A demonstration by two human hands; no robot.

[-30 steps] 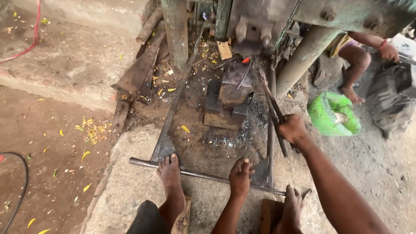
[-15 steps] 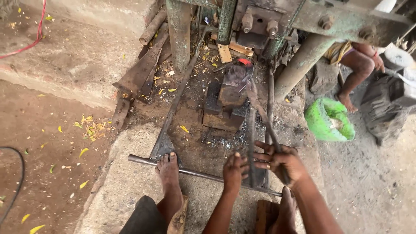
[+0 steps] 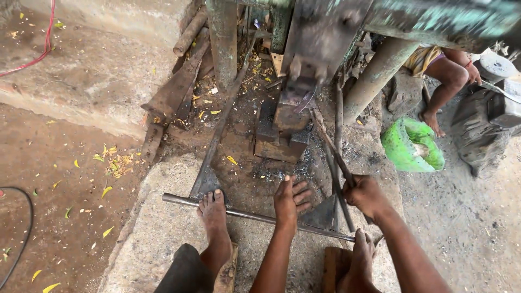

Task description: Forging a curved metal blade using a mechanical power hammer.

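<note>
Right hand [image 3: 364, 195] is clamped around the handles of long iron tongs [image 3: 332, 154], fingers wrapped tight. The tongs run forward and to the left from that hand, up to a dark metal workpiece [image 3: 302, 101] sitting on the anvil block [image 3: 282, 130], directly under the hammer head of the power hammer [image 3: 320, 38]. The hammer head is blurred, so I cannot tell whether it touches the workpiece.

Left hand [image 3: 288, 202] is open, fingers spread apart, palm flat on the stone floor [image 3: 163, 239], holding nothing. It sits just left of the right hand and just behind the anvil block. A steel treadle bar [image 3: 255, 216] runs across the floor right under the left wrist, touching or nearly so.

Left foot [image 3: 213, 214] rests on that bar, well to the left of the left hand. Right foot [image 3: 362, 255] is just below the right hand, next to a wooden block [image 3: 334, 266].

Far right of the right hand: a green plastic tub [image 3: 412, 145], and beyond it another person's bare leg [image 3: 448, 89]. Rusty scrap bars [image 3: 179, 87] lie well to the left of both hands.
</note>
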